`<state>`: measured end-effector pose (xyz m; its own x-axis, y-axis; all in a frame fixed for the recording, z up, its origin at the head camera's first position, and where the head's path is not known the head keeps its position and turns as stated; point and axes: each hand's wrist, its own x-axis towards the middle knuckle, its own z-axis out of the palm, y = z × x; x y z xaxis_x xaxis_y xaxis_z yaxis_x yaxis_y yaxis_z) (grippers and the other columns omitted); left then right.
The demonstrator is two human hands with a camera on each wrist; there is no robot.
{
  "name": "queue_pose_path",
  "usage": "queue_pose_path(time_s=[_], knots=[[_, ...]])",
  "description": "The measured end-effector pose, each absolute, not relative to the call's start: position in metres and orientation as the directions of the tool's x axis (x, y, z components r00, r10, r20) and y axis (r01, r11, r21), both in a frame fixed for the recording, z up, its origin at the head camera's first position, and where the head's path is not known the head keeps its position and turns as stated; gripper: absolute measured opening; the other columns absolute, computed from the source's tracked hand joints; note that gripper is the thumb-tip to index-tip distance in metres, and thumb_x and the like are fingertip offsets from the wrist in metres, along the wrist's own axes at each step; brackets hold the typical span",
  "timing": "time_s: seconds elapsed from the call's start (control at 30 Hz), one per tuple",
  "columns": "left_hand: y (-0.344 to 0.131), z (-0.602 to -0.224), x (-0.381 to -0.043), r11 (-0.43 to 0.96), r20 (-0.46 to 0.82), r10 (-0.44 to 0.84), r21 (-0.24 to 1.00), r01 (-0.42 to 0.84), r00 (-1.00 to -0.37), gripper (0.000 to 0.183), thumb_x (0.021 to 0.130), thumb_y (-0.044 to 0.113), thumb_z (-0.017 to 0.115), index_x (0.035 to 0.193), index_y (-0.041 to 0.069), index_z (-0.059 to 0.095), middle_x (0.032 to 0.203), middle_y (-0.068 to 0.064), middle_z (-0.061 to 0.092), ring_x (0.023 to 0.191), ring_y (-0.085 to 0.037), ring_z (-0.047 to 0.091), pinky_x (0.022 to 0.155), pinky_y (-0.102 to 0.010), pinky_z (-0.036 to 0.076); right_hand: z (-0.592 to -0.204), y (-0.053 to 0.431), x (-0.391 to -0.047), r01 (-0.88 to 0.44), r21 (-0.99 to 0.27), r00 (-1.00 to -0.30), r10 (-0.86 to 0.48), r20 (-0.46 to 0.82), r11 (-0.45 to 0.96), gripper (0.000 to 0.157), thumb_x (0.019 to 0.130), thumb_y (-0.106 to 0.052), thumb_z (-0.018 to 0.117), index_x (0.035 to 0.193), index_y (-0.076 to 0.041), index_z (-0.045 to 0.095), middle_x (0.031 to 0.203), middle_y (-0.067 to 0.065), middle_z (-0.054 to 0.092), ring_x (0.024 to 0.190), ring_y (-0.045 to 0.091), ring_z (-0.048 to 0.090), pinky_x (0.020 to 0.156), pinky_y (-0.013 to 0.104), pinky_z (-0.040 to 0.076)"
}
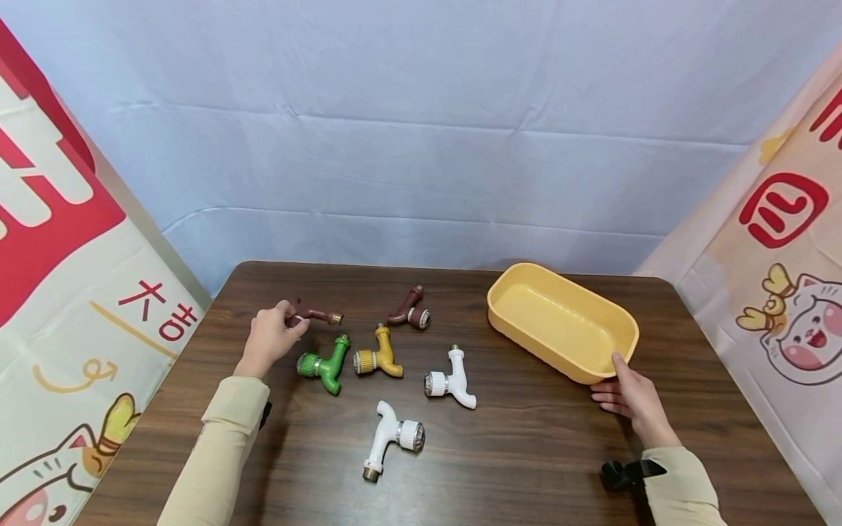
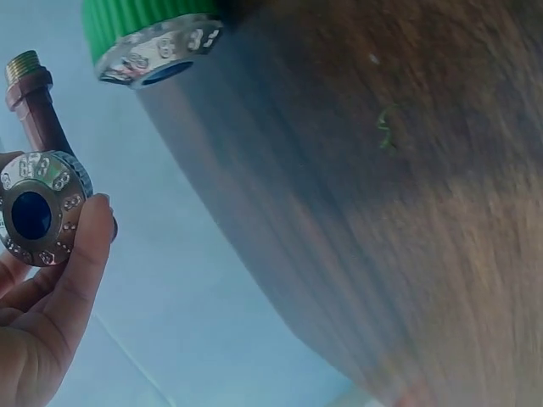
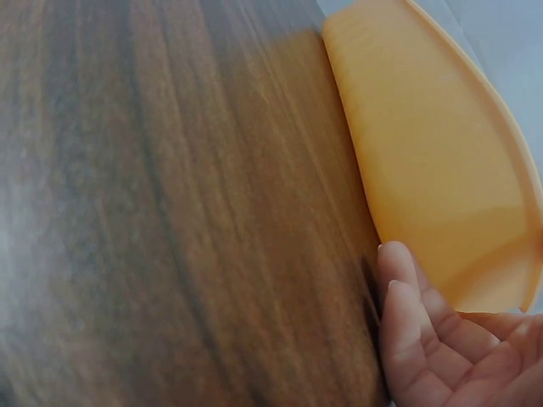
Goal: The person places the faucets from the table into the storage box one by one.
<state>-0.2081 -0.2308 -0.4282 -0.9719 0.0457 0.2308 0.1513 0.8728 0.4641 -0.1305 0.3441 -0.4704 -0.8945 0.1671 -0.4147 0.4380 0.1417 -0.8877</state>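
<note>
My left hand grips a brown faucet by its handle end at the table's left. In the left wrist view the fingers surround its round metal knob face, and the threaded end points up. With the thumb at the rim and the fingers against the outer wall, my right hand holds the near right corner of a yellow plastic basin. Near the left hand lie a green faucet, a yellow faucet and a second brown faucet.
Two white faucets, one mid-table and one nearer the front, lie on the dark wooden table. A pale cloth hangs behind the table. Printed banners stand at both sides.
</note>
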Motion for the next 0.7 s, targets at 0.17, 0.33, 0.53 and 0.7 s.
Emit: queue_pose_path(time_s=[0.17,0.33,0.53,0.7], knots=[[-0.226,-0.423,-0.205,0.863,0.256,0.065,0.470,0.183,-0.965,0.022,0.084,0.018,0.064,0.090,-0.001,0.055,0.069,-0.011,0.058,0.054,-0.020,0.051,0.052,-0.035,0.041,-0.471,0.345,-0.131,0.442,-0.885,-0.893,0.168,-0.418,0.145,0.084,0.090,-0.059,0.030,0.134,0.013,0.022,0.070,-0.002,0.065,0.064,0.011,0.064,0.061,0.028,0.052],[-0.221,-0.417,-0.204,0.862,0.267,0.081,0.465,0.202,-0.960,0.022,0.084,0.020,0.063,0.089,0.000,0.055,0.069,-0.010,0.056,0.054,-0.018,0.048,0.051,-0.033,0.040,-0.470,0.344,-0.130,0.444,-0.883,-0.892,0.169,-0.420,0.149,0.085,0.090,-0.059,0.030,0.135,0.013,0.022,0.071,-0.002,0.065,0.064,0.011,0.064,0.061,0.028,0.052],[-0.219,-0.414,-0.204,0.855,0.265,0.098,0.470,0.217,-0.959,0.023,0.085,0.021,0.063,0.090,0.000,0.055,0.071,-0.009,0.057,0.056,-0.019,0.049,0.053,-0.034,0.040,-0.470,0.342,-0.130,0.444,-0.883,-0.892,0.170,-0.419,0.152,0.085,0.090,-0.059,0.030,0.135,0.013,0.022,0.071,-0.002,0.065,0.064,0.010,0.064,0.062,0.028,0.052],[-0.218,-0.413,-0.205,0.856,0.271,0.103,0.465,0.224,-0.957,0.022,0.085,0.020,0.063,0.090,0.000,0.055,0.070,-0.009,0.057,0.056,-0.018,0.049,0.053,-0.035,0.040,-0.471,0.343,-0.130,0.436,-0.886,-0.896,0.171,-0.410,0.156,0.083,0.090,-0.059,0.030,0.132,0.013,0.026,0.071,-0.002,0.065,0.064,0.010,0.064,0.061,0.028,0.052]])
